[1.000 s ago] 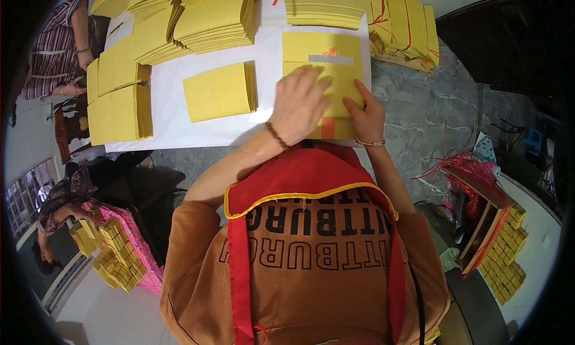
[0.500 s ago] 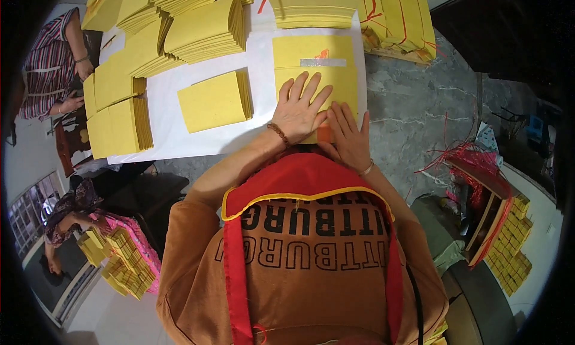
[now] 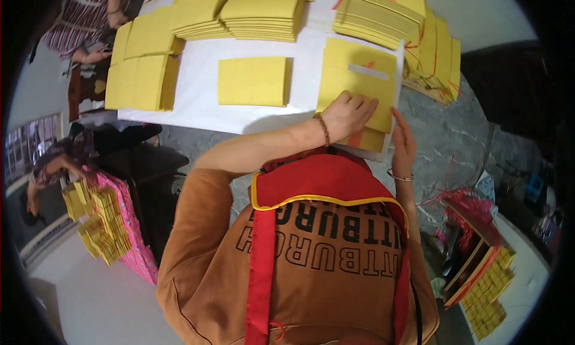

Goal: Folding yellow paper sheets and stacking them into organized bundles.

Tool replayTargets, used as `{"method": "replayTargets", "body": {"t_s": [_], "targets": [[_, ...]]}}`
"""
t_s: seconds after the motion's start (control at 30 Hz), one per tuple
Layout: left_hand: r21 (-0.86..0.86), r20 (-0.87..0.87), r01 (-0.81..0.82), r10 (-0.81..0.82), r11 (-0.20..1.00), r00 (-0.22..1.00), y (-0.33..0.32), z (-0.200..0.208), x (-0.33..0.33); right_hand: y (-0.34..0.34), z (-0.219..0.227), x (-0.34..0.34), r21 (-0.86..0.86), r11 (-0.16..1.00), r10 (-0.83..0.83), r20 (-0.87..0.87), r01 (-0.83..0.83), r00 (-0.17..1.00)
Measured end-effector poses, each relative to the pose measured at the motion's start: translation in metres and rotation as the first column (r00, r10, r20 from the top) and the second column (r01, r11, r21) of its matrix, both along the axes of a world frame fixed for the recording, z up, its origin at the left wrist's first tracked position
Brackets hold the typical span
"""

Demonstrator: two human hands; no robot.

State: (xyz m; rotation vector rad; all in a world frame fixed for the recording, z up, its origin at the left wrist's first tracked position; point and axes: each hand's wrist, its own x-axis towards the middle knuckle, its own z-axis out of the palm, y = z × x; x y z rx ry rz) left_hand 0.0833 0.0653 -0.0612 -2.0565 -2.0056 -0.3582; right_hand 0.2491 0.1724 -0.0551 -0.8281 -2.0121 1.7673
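Yellow paper lies in front of me at the table's right side, with a silvery strip and a small orange mark on its far part. My left hand, a beaded bracelet at its wrist, is closed with curled fingers on the near part of this paper. Its thumb side is partly hidden. Below the hand, a lower yellow layer with an orange patch sticks out toward me. My right hand is open, fingers stretched, beside the paper's right edge and apart from the left hand.
A small yellow stack sits left of the paper on the white-covered table. Taller yellow stacks stand behind and at the left. Red-tied bundles stand at the right. Another person's hand is at the far left.
My left hand went from flat and spread to curled on the paper. My right hand moved off the paper to its right edge. The view has shifted, so the table appears turned.
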Motion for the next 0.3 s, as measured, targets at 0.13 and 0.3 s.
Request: {"method": "replayTargets", "body": {"t_s": [0.13, 0.3], "targets": [[-0.016, 0.166, -0.039, 0.042, 0.999, 0.985, -0.008, 0.032, -0.014, 0.001, 0.006, -0.009, 0.199, 0.969, -0.127, -0.115, 0.148, 0.985], [0.262, 0.064, -0.147, 0.135, 0.954, 0.989, -0.092, 0.067, -0.075, 0.004, 0.000, -0.008, 0.152, 0.971, -0.172, -0.080, 0.183, 0.982]]}}
